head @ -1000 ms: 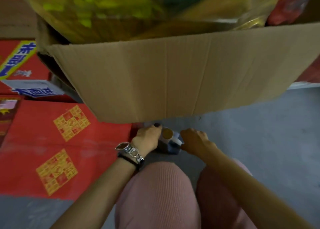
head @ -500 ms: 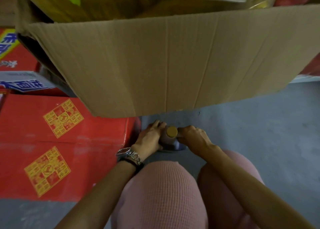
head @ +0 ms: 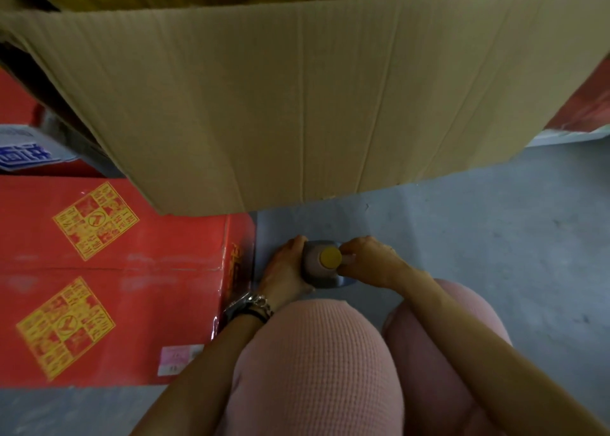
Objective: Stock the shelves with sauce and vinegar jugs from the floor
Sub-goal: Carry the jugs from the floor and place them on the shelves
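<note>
The jug (head: 318,272) stands on the floor (head: 495,237), just beside the red carton (head: 115,270) and below the overhanging box (head: 297,105). The left hand (head: 285,270) wraps its fingers round the jug's side; the right hand (head: 369,262) curls at the neck by the cap (head: 330,258). Lifted straight up, the jug could strike the box, or slip from a shallow neck grip. The box holds yellowish goods, too blurred to name; the carton is closed.

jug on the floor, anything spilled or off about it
Nothing stands out. The jug looks upright on the grey floor, yellow cap on, no spill visible around it. The left hand and right hand hold its sides.
</note>
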